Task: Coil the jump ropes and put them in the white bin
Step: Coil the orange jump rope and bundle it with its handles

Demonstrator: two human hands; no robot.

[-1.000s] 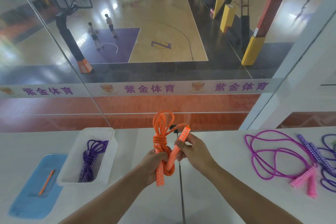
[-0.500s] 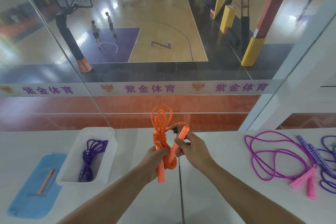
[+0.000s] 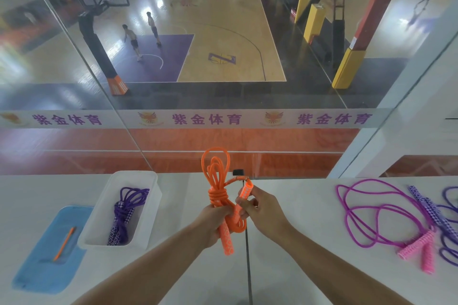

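An orange jump rope (image 3: 218,195) is bundled into a coil with wraps round its middle, held upright above the white table. My left hand (image 3: 213,223) grips the coil and one orange handle that points down. My right hand (image 3: 260,210) pinches the second orange handle (image 3: 244,195) beside the coil. The white bin (image 3: 151,208) stands to the left and holds a coiled purple rope (image 3: 124,213). A loose pink rope (image 3: 381,220) lies on the table at the right, with a purple rope (image 3: 446,225) beside it at the frame edge.
A blue tray (image 3: 44,265) with an orange stick (image 3: 64,242) lies left of the bin. A glass wall (image 3: 223,82) rises right behind the table's far edge. A dark seam (image 3: 247,267) runs down the table between my arms.
My right hand has pushed the second handle lower, closer into the coil. The bundle stays in my left hand at about the same place.
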